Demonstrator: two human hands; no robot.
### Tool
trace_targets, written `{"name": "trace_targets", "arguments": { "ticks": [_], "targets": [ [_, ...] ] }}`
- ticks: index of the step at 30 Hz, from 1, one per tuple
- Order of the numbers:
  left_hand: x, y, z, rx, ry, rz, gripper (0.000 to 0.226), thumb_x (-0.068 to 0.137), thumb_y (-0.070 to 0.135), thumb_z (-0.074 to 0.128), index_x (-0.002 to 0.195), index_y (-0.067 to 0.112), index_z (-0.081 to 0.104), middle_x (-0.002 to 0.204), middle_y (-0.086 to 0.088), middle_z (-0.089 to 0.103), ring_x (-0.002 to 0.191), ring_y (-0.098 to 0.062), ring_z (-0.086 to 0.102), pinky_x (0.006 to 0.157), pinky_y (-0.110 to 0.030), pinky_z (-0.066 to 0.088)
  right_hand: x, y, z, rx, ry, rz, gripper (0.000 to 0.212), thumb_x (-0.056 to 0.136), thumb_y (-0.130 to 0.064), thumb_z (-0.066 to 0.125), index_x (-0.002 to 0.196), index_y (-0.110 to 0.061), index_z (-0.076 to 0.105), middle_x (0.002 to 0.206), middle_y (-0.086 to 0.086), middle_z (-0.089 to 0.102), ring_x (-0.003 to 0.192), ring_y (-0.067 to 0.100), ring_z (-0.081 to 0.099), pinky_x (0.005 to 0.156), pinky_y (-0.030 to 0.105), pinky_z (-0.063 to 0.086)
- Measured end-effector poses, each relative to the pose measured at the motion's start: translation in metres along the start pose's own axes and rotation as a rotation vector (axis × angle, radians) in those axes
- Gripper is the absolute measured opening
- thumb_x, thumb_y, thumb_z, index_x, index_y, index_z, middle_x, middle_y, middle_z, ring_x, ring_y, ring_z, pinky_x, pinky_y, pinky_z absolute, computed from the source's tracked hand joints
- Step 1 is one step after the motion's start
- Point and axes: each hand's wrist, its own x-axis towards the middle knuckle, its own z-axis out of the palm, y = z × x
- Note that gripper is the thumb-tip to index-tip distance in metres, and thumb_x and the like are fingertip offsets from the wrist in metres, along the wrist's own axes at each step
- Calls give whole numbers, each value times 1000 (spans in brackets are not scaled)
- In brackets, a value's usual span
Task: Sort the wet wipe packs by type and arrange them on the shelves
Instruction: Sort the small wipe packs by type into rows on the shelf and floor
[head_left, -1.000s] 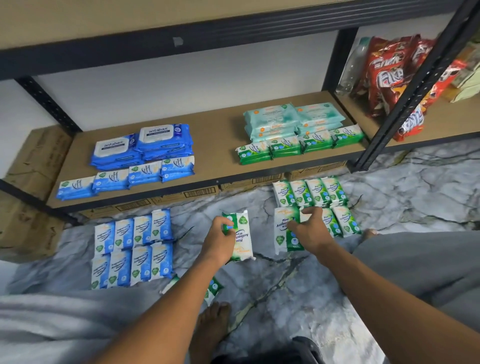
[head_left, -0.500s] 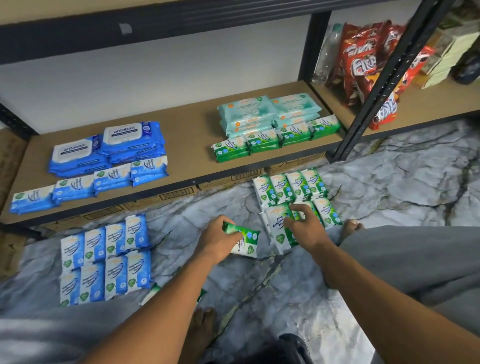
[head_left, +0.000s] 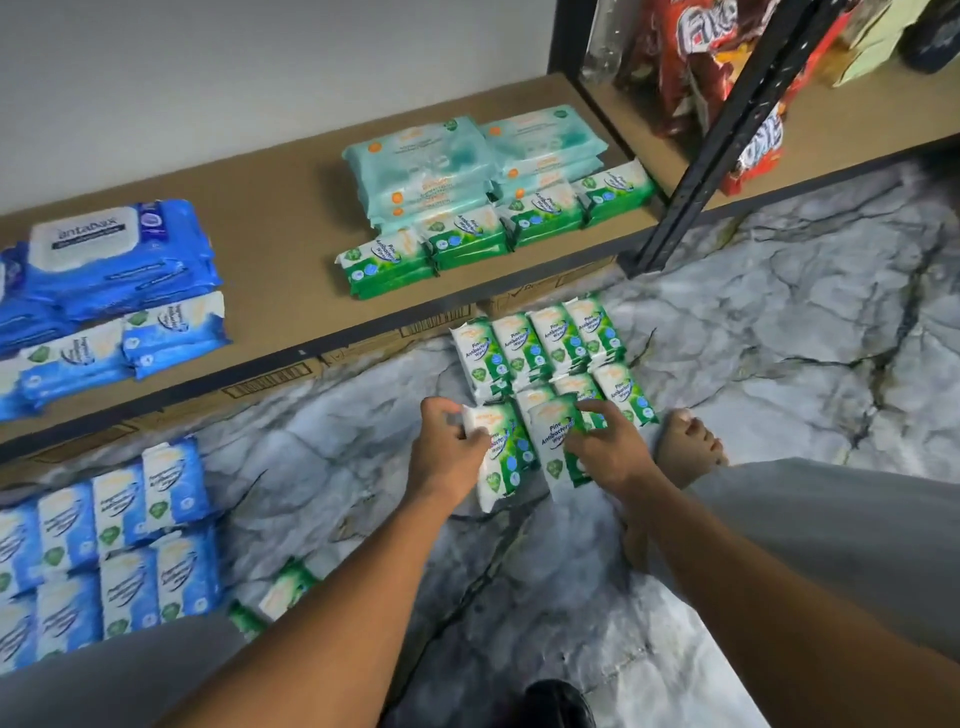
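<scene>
My left hand (head_left: 447, 457) curled round green pack (head_left: 501, 457), right hand (head_left: 610, 452) pinching second green pack (head_left: 556, 441) right beside it. Shelf (head_left: 291, 208) ahead part stocked; green pile (head_left: 540, 343) just past knuckles, blue pile (head_left: 130, 519) far left, not shelved yet. Halfway-ish imo.

Blue floor packs (head_left: 124, 509) run off the left edge.

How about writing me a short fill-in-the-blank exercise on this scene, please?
1. The left hand grips a first pack coloured white and ____.
2. The right hand holds a second pack at the green group lying on the ____.
3. The blue floor packs lie on the person's ____ side.
Missing words: green; floor; left.
</scene>
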Motion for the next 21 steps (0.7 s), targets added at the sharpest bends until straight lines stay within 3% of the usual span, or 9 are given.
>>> {"name": "trace_targets", "arguments": {
  "ticks": [3, 9, 14, 17, 21],
  "targets": [
    [26, -6, 24, -4, 5, -5, 26, 91, 26, 66, 106, 33, 45, 91, 1, 71, 83, -22, 70, 77, -38, 56, 31, 4, 5, -55, -12, 1, 38, 85, -2, 62, 114, -25, 53, 72, 16, 62, 54, 21, 46, 46, 27, 38],
    [59, -13, 53, 31, 63, -69, 23, 95, 23, 61, 114, 26, 49, 97, -2, 68, 87, -24, 66, 70, -28, 47, 76, 9, 16, -225, -36, -14, 44, 84, -9, 60, 118, -35, 47, 73, 12, 65, 54, 22, 53, 50, 30, 44],
    [67, -19, 62, 74, 64, -75, 43, 86, 18, 73, 124, 15, 53, 110, -6, 63, 89, -20, 64, 78, -30, 53, 94, 10, 16, -406, -49, -77, 58, 83, -18, 62, 136, -29, 43, 100, 15, 66, 74, 31, 63, 70, 44, 57],
    [62, -24, 69, 142, 58, -70, 56, 78, 16, 78, 126, 22, 51, 116, -7, 55, 91, -21, 64, 84, -36, 57, 95, 13, 14, -589, -20, -81, 64, 87, -22, 59, 146, -32, 39, 129, 16, 47, 92, 36, 59, 85, 37, 51],
    [58, -26, 75, 198, 71, -67, 60, 75, 17, 78, 127, 26, 50, 117, -7, 53, 94, -25, 64, 86, -40, 57, 92, 22, 20, -654, -24, -115, 61, 87, -20, 53, 146, -32, 41, 134, 18, 43, 95, 39, 60, 85, 38, 53]
  ]
}}
